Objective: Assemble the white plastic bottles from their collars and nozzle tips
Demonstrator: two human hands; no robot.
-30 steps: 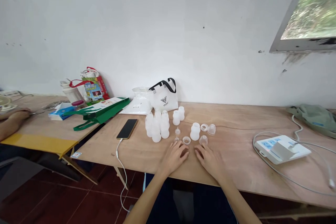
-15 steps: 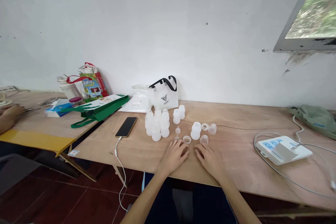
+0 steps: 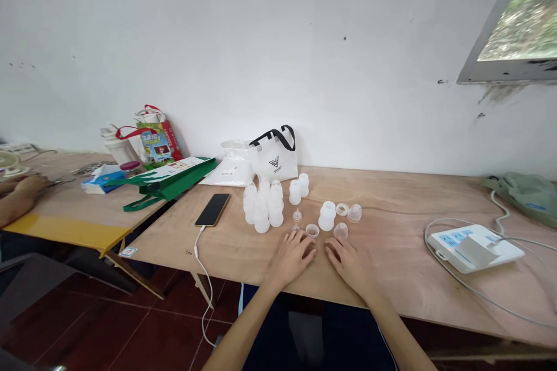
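Note:
My left hand (image 3: 291, 258) and my right hand (image 3: 351, 264) lie flat on the wooden table (image 3: 391, 278), fingers stretched out and holding nothing. Just beyond the fingertips sit small clear plastic parts: a ring (image 3: 311, 230), a dome cap (image 3: 340, 231), a tiny valve piece (image 3: 297, 216) and an open white bottle (image 3: 326, 216). Behind it lie another ring (image 3: 342, 209) and a cap (image 3: 355, 213). To the left stands a cluster of capped white bottles (image 3: 263, 208), with two more bottles (image 3: 299, 189) behind.
A black phone (image 3: 212, 210) on a white cable lies left of the bottles. A white tote bag (image 3: 274, 162) and a plastic bag stand by the wall. A white power strip (image 3: 474, 243) with cords sits right. Another person's hand (image 3: 26, 188) rests on the left table near green bags.
Both hands stay flat in the same place on the table. Only the view shifts slightly as my head moves.

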